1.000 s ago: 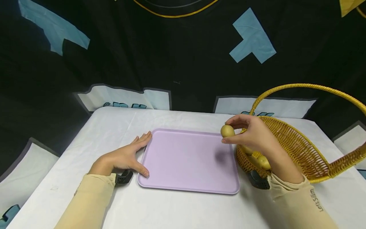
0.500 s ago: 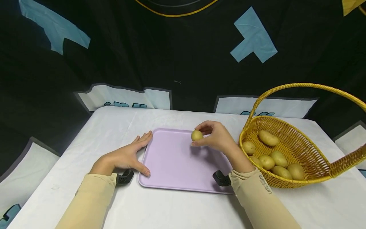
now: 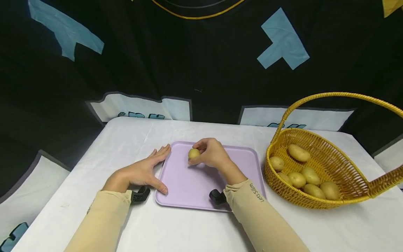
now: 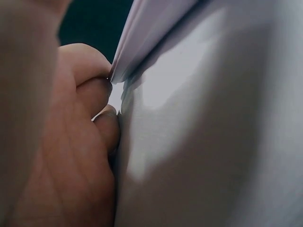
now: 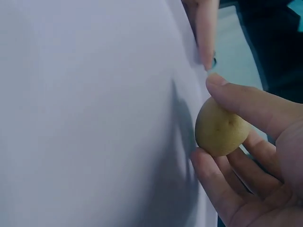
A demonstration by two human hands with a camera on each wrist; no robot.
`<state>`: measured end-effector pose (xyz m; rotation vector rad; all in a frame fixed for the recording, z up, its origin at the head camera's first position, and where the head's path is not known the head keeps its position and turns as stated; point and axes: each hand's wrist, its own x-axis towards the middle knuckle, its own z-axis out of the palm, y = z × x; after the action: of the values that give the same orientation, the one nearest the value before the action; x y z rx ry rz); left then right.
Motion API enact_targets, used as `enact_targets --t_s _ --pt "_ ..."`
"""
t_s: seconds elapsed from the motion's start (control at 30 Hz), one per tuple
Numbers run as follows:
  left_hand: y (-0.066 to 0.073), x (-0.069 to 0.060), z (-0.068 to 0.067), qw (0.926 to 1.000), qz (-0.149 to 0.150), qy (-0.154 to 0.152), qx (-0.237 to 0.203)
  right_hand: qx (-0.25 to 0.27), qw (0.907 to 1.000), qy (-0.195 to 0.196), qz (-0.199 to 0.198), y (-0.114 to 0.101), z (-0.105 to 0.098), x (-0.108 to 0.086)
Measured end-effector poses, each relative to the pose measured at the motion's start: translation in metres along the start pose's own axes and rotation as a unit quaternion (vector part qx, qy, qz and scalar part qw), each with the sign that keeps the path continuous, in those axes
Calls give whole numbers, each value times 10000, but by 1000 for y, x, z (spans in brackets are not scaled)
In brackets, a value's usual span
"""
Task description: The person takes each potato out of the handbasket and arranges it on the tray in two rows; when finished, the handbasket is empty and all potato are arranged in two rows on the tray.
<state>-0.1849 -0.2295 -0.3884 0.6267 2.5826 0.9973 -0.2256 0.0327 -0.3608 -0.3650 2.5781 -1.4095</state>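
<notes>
Potato (image 5: 221, 131) hung over the lilac tray (image 3: 187, 189), pinched by the right hand (image 3: 211, 152); the left hand (image 3: 142, 172), stretched wide, touched the tray's left edge. Gentle lowering before release seemed safest against rolling.

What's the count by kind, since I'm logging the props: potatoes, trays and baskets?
Potatoes: 8 visible, 7 in the basket and 1 in the right hand
Lilac tray: 1
Wicker basket: 1
Total: 10

Head view looks forward and down; close wrist views share its tray (image 3: 185, 185).
</notes>
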Motion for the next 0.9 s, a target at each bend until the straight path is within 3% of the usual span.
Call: enact_targets --t_s 0.4,0.9 --pt "2 -1 0 9999 -127 -50 -8 -331 9991 -212 -134 -17 25 14" --pt "4 0 0 9997 -258 -43 0 -195 9974 -532 -436 -13 25 16"
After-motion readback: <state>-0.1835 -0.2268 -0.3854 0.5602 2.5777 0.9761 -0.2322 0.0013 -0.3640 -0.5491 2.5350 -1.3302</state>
